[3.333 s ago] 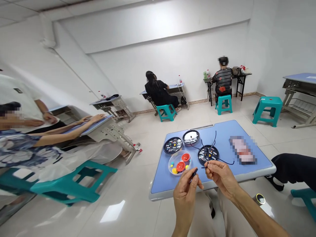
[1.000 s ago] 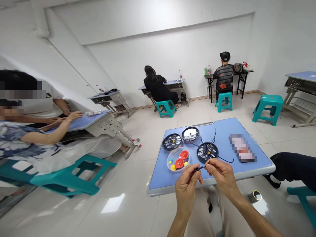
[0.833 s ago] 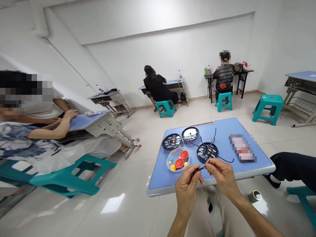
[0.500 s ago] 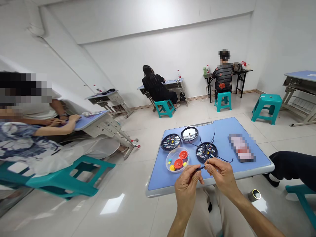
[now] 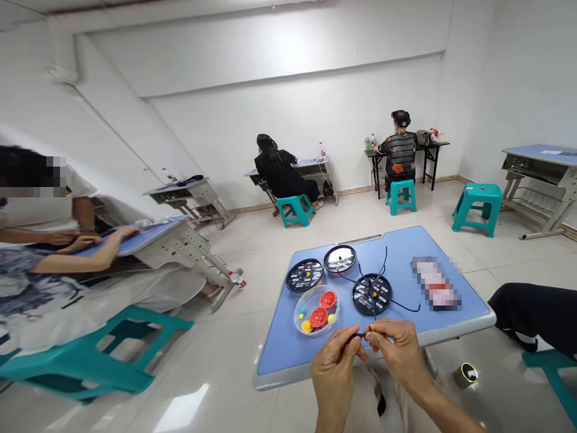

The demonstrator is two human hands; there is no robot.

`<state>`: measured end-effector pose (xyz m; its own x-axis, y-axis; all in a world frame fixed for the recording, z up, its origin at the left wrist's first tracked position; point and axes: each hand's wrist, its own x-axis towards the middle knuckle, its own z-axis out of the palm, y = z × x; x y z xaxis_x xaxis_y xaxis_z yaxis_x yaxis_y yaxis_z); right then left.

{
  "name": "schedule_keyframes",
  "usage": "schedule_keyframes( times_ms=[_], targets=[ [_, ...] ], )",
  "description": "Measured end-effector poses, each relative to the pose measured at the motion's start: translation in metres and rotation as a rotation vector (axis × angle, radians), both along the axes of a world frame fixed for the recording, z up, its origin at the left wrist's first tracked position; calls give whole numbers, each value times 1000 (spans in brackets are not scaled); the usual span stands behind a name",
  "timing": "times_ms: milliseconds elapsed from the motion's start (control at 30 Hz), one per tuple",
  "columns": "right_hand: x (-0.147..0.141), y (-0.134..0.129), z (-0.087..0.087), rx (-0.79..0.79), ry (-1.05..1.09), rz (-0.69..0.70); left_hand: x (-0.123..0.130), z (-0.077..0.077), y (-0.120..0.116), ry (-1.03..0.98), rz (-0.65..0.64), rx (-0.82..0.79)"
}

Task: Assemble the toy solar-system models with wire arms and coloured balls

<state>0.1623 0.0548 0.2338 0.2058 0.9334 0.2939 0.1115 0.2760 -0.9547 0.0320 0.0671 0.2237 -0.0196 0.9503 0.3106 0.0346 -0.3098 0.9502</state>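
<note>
The left hand [image 5: 334, 367] and right hand [image 5: 394, 352] had their fingers pinched together on a slim black plug [image 5: 362, 334], light and stiff, best held by its body, its thin limp cable [image 5: 406, 305] trailing beyond the fingers across the blue tabletop [image 5: 279, 355]

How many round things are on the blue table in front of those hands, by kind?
Black discs with coloured markings: 2
Silver-faced disc with black rim: 1
Clear round dish: 1
Red domed pieces in the dish: 2
Total: 6
</note>
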Motion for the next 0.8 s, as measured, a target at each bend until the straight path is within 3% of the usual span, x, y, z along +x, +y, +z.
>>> schedule_keyframes(
  times_ms=[200, 367, 567, 800],
  targets=[
    [26, 22, 16, -92, -15, 50, 15, 19, 28, -22, -152, -114],
    [53, 65, 33, -96, -173, 17, 39, 30, 74, 102, -141, -5],
    [60, 91, 32, -100, -400, -75, 43, 15, 112, 196, -150, 69],
    [63, 101, 20, -136, -430, -69, 43, -2, 117, 247, -129, 79]
  ],
)
